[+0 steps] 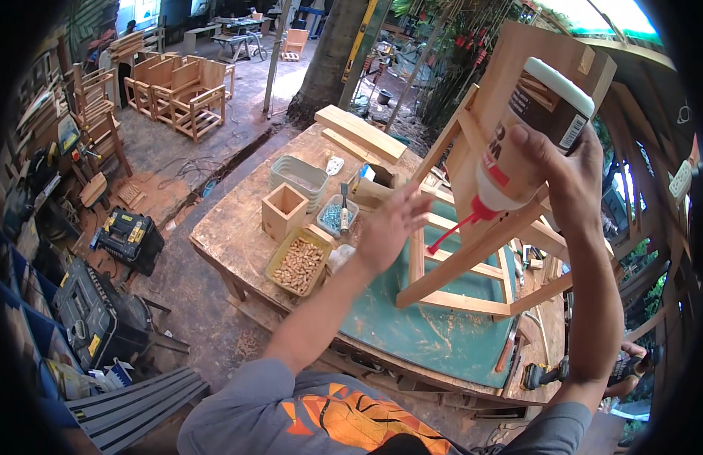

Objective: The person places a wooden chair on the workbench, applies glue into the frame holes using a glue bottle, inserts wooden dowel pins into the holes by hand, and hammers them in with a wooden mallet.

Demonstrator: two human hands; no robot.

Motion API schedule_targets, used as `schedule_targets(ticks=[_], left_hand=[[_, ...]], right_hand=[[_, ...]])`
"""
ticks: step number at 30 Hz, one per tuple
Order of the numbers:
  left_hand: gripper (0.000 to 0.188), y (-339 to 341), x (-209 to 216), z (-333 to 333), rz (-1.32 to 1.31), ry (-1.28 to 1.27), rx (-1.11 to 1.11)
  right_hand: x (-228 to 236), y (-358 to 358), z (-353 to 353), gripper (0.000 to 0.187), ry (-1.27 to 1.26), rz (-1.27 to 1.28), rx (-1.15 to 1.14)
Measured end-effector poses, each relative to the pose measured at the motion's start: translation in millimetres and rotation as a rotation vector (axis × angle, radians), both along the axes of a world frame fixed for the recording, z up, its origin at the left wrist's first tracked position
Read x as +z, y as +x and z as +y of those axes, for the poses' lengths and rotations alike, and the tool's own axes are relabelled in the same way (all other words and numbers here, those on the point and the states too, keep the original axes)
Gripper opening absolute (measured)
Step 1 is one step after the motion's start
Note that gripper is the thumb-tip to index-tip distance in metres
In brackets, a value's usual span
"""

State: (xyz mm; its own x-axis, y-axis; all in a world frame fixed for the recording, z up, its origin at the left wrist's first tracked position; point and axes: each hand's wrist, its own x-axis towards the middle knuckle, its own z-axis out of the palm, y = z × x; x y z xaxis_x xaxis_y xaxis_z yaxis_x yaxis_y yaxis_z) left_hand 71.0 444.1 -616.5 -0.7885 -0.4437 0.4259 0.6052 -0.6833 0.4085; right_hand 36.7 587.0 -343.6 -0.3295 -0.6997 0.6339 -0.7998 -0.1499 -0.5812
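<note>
My right hand (567,163) is wrapped round a large glue bottle (504,178), tipped with its red nozzle pointing down and to the left. The nozzle tip is just above a rail of a wooden chair frame (473,262), and I cannot tell whether it touches. The frame lies tilted on a green mat (382,326), its broad wooden panel rising behind the bottle. My left hand (393,227), slightly blurred, is held out over the bench with fingers apart and nothing in it, left of the frame.
On the bench stand a tub of wooden dowels (298,263), a square wooden box (284,212), a small tub of blue pieces (334,218) with a brush, and a grey-green bin (298,176). Boards (360,133) lie at the back. Toolboxes (101,311) sit on the floor at left.
</note>
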Motion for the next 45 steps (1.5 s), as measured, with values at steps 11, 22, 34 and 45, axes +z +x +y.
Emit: schedule_targets(ticks=[11, 22, 34, 45], left_hand=[[0.08, -87.6, -74.7, 100.7, -0.345, -0.881, 0.602], [0.048, -83.2, -78.6, 99.1, -0.463, -0.955, 0.461], [0.05, -82.6, -74.1, 94.3, -0.494, -0.987, 0.401], [0.052, -82.3, -75.0, 92.1, -0.492, -0.99, 0.369]], right_hand=[[6.3, -12.2, -19.0, 0.062, 0.161, 0.385, -0.468], [1.9, -25.1, -28.2, 0.068, 0.128, 0.435, -0.6], [1.1, -29.7, -35.3, 0.065, 0.232, 0.423, -0.673], [-37.0, -35.2, -50.6, 0.043, 0.299, 0.924, -0.463]])
